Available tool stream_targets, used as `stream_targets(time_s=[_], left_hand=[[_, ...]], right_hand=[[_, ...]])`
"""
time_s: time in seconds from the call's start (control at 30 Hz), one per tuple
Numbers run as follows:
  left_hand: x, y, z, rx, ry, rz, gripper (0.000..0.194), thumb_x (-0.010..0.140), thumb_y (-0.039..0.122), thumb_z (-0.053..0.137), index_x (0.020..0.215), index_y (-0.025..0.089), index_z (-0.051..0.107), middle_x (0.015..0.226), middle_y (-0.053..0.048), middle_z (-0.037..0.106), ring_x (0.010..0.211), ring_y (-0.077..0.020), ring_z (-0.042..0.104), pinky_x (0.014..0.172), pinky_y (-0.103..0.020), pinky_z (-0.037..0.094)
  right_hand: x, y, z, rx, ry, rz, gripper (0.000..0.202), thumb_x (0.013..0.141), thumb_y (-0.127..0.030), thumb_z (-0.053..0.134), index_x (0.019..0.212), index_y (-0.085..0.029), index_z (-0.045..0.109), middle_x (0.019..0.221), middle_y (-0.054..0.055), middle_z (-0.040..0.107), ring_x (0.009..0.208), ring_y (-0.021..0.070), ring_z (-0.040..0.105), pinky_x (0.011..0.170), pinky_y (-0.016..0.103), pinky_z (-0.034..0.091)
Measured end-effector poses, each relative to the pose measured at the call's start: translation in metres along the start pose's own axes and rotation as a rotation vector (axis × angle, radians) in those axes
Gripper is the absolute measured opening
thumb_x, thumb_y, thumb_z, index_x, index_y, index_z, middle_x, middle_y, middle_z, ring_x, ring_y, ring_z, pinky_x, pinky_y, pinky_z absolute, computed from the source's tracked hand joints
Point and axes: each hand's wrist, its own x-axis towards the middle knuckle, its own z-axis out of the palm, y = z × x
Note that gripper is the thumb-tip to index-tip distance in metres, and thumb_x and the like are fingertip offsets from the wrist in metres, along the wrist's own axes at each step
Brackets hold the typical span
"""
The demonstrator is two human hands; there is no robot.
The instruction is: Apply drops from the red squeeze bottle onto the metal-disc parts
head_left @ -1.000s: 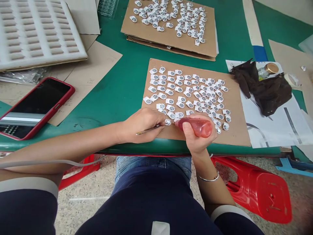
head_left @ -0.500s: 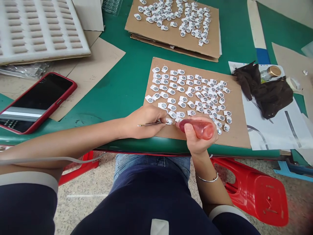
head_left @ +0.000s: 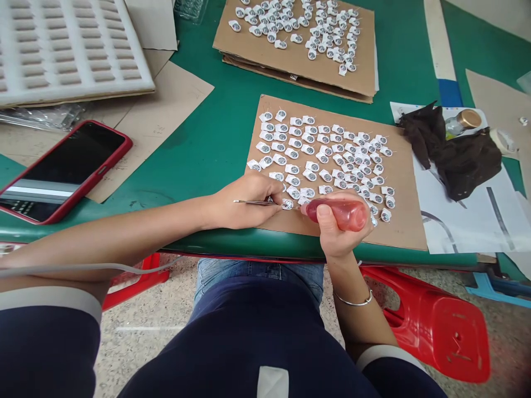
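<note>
My left hand [head_left: 248,200] rests at the near left edge of a cardboard sheet [head_left: 398,232], its fingers pinched round thin metal tweezers [head_left: 253,202]. Just past its fingertips lies a small white piece with a round silvery face [head_left: 287,204]. My right hand [head_left: 341,232] is wrapped round a red squeeze bottle [head_left: 344,214], tilted with its nozzle pointing left at that piece. Whether the nozzle touches it I cannot tell. Many similar white pieces [head_left: 309,149] lie in loose rows on the sheet, some hidden behind my hands.
A second cardboard stack [head_left: 257,52] with more white pieces is at the back. On the left are a red-cased phone [head_left: 62,171] and a white foam tray [head_left: 78,50]. Dark cloth [head_left: 468,166] and a gold-capped jar [head_left: 467,119] lie right. A red stool [head_left: 460,337] stands below.
The tweezers have turned slightly in my left hand and lie more level. My right hand, with the bottle, has shifted very slightly right. The white pieces keep their layout.
</note>
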Motion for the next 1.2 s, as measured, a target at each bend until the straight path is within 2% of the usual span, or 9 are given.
stream_targets(time_s=[0.37, 0.7, 1.2], left_hand=[[0.0004, -0.0021, 0.0006, -0.016, 0.010, -0.043, 0.008, 0.071, 0.009, 0.056, 0.070, 0.013, 0.062, 0.065, 0.000, 0.063, 0.058, -0.0086, 0.054, 0.051, -0.018, 0.038], [0.0021, -0.0002, -0.0004, -0.047, 0.022, -0.056, 0.008, 0.070, 0.007, 0.057, 0.069, 0.013, 0.063, 0.065, 0.002, 0.063, 0.058, -0.0075, 0.054, 0.053, -0.018, 0.038], [0.0067, 0.0012, -0.0009, -0.112, 0.041, -0.205, 0.004, 0.069, 0.012, 0.061, 0.067, 0.012, 0.065, 0.064, 0.000, 0.064, 0.058, -0.0092, 0.055, 0.051, -0.019, 0.039]], right_hand=[[0.0013, -0.0027, 0.0011, -0.003, -0.029, -0.012, 0.013, 0.071, -0.027, 0.066, 0.079, -0.020, 0.057, 0.070, 0.001, 0.061, 0.070, 0.0171, 0.060, 0.065, 0.035, 0.049], [0.0013, -0.0031, 0.0001, -0.008, -0.039, -0.018, 0.016, 0.070, -0.025, 0.067, 0.082, -0.019, 0.058, 0.072, 0.001, 0.062, 0.070, 0.0170, 0.060, 0.066, 0.036, 0.050], [0.0020, -0.0056, 0.0042, 0.027, -0.071, -0.032, 0.017, 0.070, -0.023, 0.067, 0.083, -0.018, 0.059, 0.073, 0.002, 0.062, 0.070, 0.0172, 0.060, 0.066, 0.036, 0.050]])
